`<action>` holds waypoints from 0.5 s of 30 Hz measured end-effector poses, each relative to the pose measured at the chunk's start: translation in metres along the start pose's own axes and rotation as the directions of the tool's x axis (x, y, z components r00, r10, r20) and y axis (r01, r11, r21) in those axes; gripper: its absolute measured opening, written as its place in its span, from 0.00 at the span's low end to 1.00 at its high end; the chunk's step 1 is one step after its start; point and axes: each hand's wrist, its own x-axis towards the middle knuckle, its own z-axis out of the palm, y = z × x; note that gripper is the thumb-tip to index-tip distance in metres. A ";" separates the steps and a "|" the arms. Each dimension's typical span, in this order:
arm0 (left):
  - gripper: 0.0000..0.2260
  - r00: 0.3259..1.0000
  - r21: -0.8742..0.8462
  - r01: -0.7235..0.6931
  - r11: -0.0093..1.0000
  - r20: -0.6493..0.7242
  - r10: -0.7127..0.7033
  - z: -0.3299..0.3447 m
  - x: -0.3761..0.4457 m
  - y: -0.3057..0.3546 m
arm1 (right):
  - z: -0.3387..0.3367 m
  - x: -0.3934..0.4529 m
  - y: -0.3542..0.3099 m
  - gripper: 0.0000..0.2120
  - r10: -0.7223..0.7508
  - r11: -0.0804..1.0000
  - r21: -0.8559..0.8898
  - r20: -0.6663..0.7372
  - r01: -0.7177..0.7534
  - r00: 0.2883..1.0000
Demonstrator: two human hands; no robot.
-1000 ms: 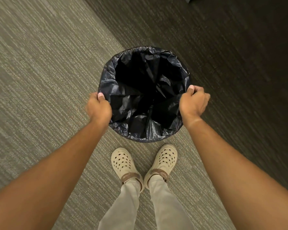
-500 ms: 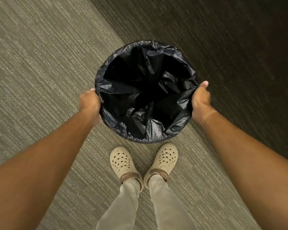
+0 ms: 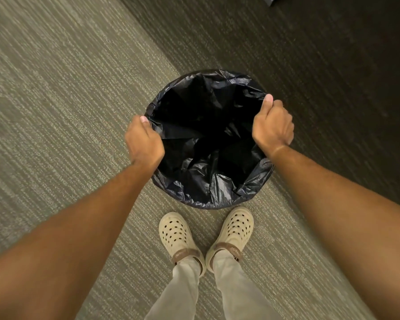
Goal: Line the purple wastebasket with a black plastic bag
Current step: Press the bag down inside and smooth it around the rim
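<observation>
A black plastic bag (image 3: 208, 181) is spread open in a round mouth on the carpet just ahead of my feet. It hides the purple wastebasket completely; no purple shows. My left hand (image 3: 143, 144) grips the bag's left edge, thumb on top of the fold. My right hand (image 3: 273, 125) grips the right edge the same way, a little farther from me. The inside of the bag is dark and crumpled.
The floor is carpet: a lighter grey-green band (image 3: 56, 112) at left and under my feet, a darker band (image 3: 310, 65) at right. My two cream clogs (image 3: 176, 234) stand just behind the bag. A dark object corner (image 3: 271, 0) shows at the top edge.
Both hands have shifted along the rim from the outer sides to farther points, with thumbs over the edge. The view has tilted, so the bag sits lower and more to the right.
</observation>
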 end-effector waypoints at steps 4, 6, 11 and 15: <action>0.19 0.998 -0.109 0.062 0.992 0.021 -0.061 0.004 0.002 -0.007 | 0.002 0.005 0.006 0.32 0.013 0.996 0.083 0.015 -0.014 1.000; 0.20 0.993 -0.123 0.101 0.987 0.066 -0.094 0.005 0.004 -0.009 | 0.001 0.007 0.004 0.34 0.036 0.995 0.095 0.035 -0.040 0.999; 0.19 0.999 0.026 -0.011 1.000 0.031 0.010 -0.008 0.013 -0.006 | -0.011 0.012 -0.004 0.29 0.013 0.997 -0.080 -0.014 -0.014 1.000; 0.16 0.937 0.165 -0.347 0.923 0.017 0.349 -0.011 0.029 0.019 | -0.018 0.018 -0.032 0.22 -0.368 0.926 -0.144 -0.129 0.350 0.921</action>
